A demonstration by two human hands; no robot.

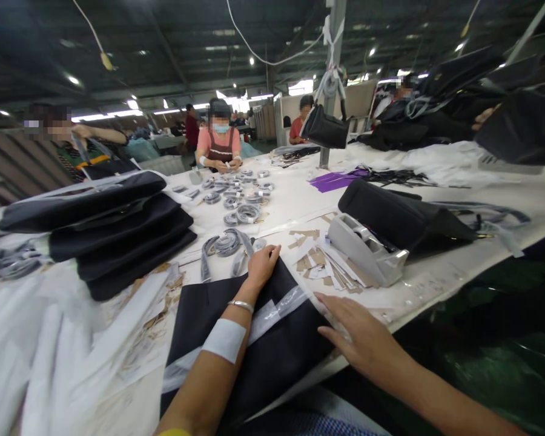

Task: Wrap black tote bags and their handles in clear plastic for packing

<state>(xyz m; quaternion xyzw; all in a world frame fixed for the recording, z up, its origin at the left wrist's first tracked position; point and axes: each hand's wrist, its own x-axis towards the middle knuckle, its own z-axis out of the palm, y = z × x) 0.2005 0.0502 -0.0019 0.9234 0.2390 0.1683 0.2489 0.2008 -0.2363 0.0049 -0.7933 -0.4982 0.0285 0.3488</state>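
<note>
A flat black bag (295, 345) lies on the table in front of me, crossed by a strip of clear plastic wrap (272, 315). My left hand (264, 266) reaches over it with curled fingers, closed at its far edge; the fingertips are partly hidden. At the bag's right edge is my right hand (352, 330), its thumb and fingers apart, touching the edge and a bit of thin white wrap there. Just beyond the bag lies a plastic-wrapped grey strap (227, 243), looped and coiled.
A stack of black bags (122, 242) stands at left, by white wrapping sheets (49, 351). A grey tape dispenser (367, 251) sits at right, before another black bag (399, 218) and paper strips (336, 266). Coiled straps (247, 212) lie farther back; a co-worker (218, 142) sits opposite.
</note>
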